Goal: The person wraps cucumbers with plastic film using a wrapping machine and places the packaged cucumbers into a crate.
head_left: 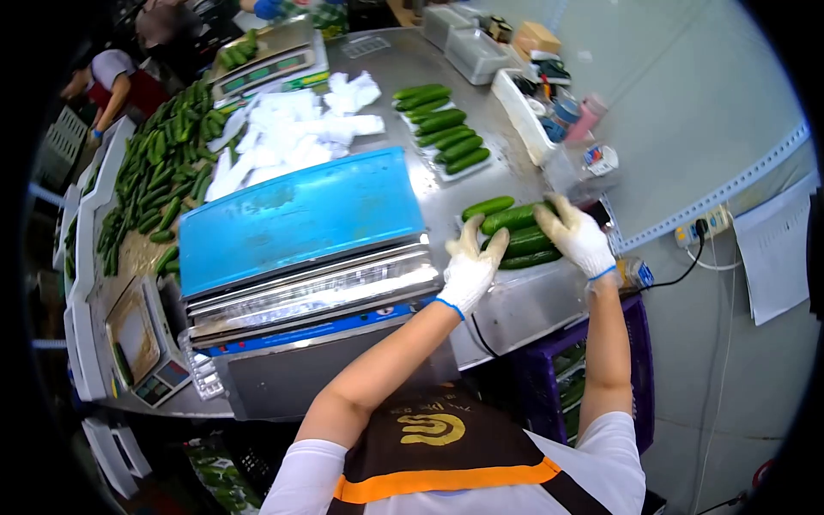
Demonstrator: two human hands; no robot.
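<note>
Several green cucumbers (525, 242) lie side by side near the table's right front edge, with a bit of something pale showing under their left ends. My left hand (470, 268), in a white glove with a blue cuff, has its thumb and fingers around the left ends of the cucumbers. At their right ends, my right hand (582, 238), gloved the same way, curls its fingers over the top. Beyond them, another group of cucumbers (442, 129) rests in a row on white trays (468, 169).
A wrapping machine with a blue top (300, 219) stands left of my hands. Behind it are crumpled white sheets (300, 120), a scale (266, 73) and a large cucumber pile (163, 163). A white bin (522, 116) lines the right edge. A co-worker (120, 86) is at far left.
</note>
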